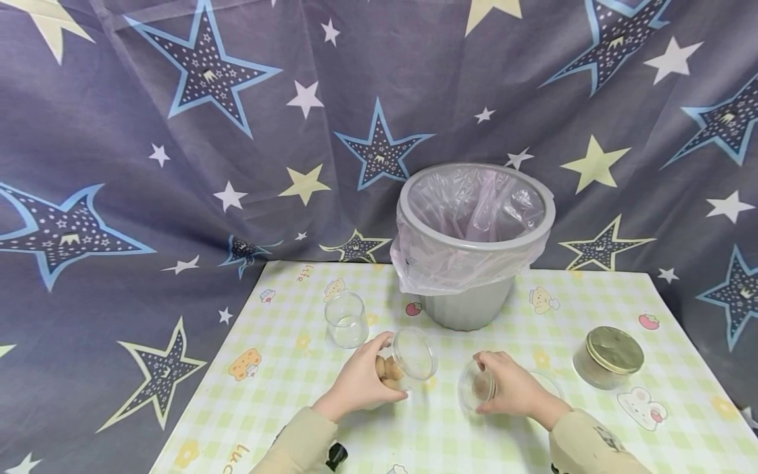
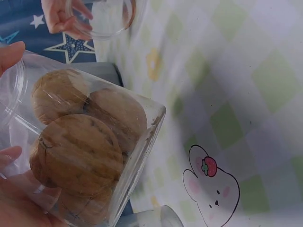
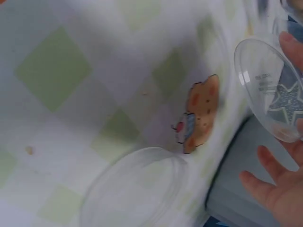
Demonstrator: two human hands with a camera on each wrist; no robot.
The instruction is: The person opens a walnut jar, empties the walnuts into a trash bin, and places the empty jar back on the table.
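Note:
My left hand [image 1: 370, 375] grips a clear plastic jar [image 1: 417, 355], tilted with its open mouth toward the right. Inside it are several round brown pieces [image 2: 78, 146] that look like cookies. My right hand [image 1: 512, 385] holds a clear round plastic piece [image 3: 270, 87] with small print on it, by its rim between thumb and fingers. A brown patch shows within it in the head view; whether that lies inside or behind I cannot tell. Beside the right hand, a clear round lid [image 3: 137, 189] lies flat on the table, mostly covered by the hand in the head view.
A grey bin [image 1: 468, 303] with a pink plastic liner stands at the back. To the left is a clear jar [image 1: 346, 322]; to the right, a jar with a gold lid [image 1: 610, 355]. The checked tablecloth [image 1: 284, 388] ends at a star-patterned curtain [image 1: 249, 164].

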